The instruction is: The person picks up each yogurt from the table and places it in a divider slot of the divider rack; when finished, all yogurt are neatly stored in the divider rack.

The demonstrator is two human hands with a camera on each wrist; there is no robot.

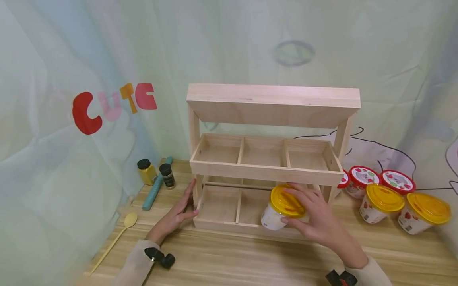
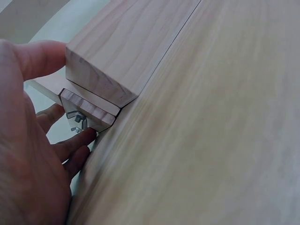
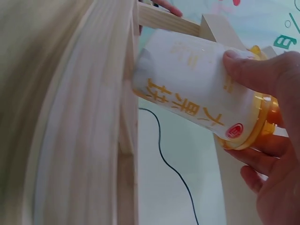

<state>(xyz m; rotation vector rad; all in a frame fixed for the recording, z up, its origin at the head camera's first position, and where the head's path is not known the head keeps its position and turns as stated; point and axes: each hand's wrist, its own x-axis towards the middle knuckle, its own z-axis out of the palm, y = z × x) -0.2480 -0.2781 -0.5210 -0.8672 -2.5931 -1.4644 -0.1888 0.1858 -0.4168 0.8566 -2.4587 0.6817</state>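
Observation:
A white plastic cup with a yellow lid (image 1: pixel 273 216) is held by my right hand (image 1: pixel 315 214), tilted over the front of the lower tier of a wooden rack (image 1: pixel 266 170). In the right wrist view the thumb presses the side of the cup (image 3: pixel 187 77), and the other fingers are around its lid. At the rack's lower left end, my left hand (image 1: pixel 175 220) rests with fairly straight fingers. The left wrist view shows that thumb at the corner of the wood (image 2: pixel 101 79), with the fingertips near a wing nut (image 2: pixel 79 119).
Right of the rack stand two more yellow-lidded cups (image 1: pixel 380 200) and several red-lidded tubs (image 1: pixel 363 180). On the left are a yellow jar (image 1: pixel 147 174), a dark-capped shaker (image 1: pixel 167 176), a teal rod (image 1: pixel 154 193) and a long yellow spoon (image 1: pixel 119 234). A curtain hangs behind.

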